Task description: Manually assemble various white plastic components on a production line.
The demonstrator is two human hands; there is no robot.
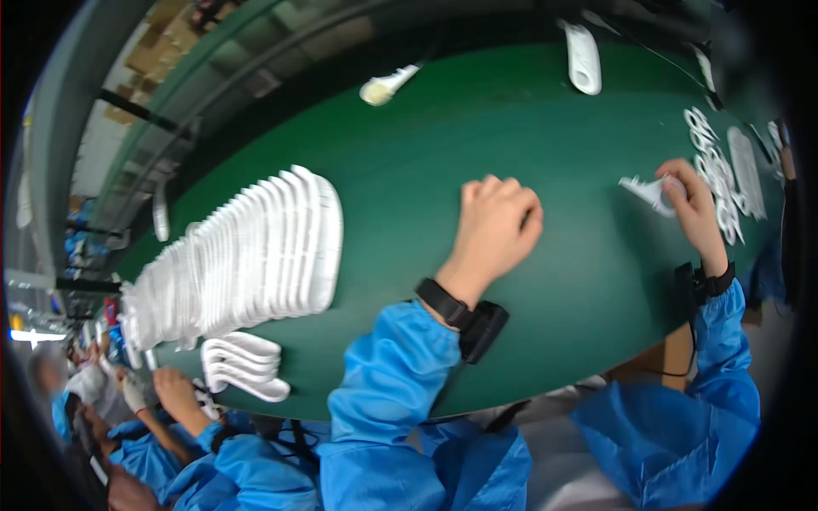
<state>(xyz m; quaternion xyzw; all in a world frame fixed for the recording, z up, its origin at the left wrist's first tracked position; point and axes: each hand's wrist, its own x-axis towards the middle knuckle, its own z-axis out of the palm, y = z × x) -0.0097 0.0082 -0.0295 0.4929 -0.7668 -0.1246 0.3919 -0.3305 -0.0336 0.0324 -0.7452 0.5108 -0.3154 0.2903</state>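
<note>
My left hand (496,228) rests on the green table (477,136) near its middle, fingers curled into a loose fist with nothing visible in it. My right hand (692,201) is farther right and pinches a small white plastic part (646,191) at its right end, the part just above the table surface. Both arms wear blue sleeves and black wrist straps. A long row of white plastic pieces (256,255) stands stacked on edge to the left of my left hand.
Several white plastic parts (720,175) lie in rows at the right edge beyond my right hand. A white oblong piece (584,58) and a white spoon-like piece (385,85) lie at the far side. A few curved white pieces (243,364) lie at lower left, where other people's hands (175,390) work.
</note>
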